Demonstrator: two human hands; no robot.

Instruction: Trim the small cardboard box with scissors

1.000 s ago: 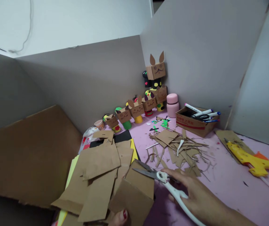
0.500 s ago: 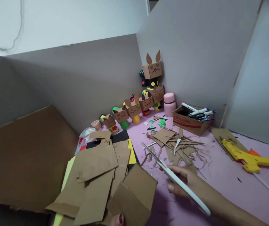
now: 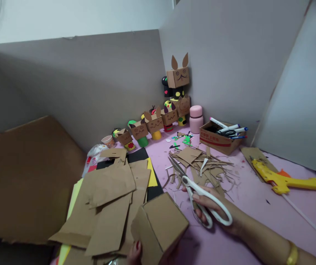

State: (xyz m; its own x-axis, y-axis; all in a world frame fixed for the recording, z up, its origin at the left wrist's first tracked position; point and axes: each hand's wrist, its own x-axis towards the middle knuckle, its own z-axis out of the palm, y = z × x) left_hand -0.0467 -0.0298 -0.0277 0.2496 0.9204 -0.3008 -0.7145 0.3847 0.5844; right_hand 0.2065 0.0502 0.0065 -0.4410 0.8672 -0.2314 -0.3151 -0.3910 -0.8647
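Observation:
A small folded cardboard box [image 3: 167,221] is at the bottom middle, gripped by my left hand [image 3: 135,253], of which mainly a thumb with a red nail shows. My right hand [image 3: 206,206] holds white-handled scissors [image 3: 199,191] by the loops, their nearly closed blades pointing up and left. Past the blades lies a heap of cardboard scraps and thin strips [image 3: 210,173]. Left of the box, flat cardboard pieces [image 3: 111,184] are piled over black and yellow paper.
Cardboard animal figures [image 3: 154,123] line the back wall, beside a pink flask [image 3: 196,119]. A small box of markers [image 3: 221,140] stands to its right. A yellow glue gun [image 3: 285,180] with a white cord lies at right. A large cardboard sheet [image 3: 31,176] stands at left.
The scissors have turned from edge-on so both handle loops show. The cardboard box has tilted and shifted slightly right in my left hand. The view has moved a little.

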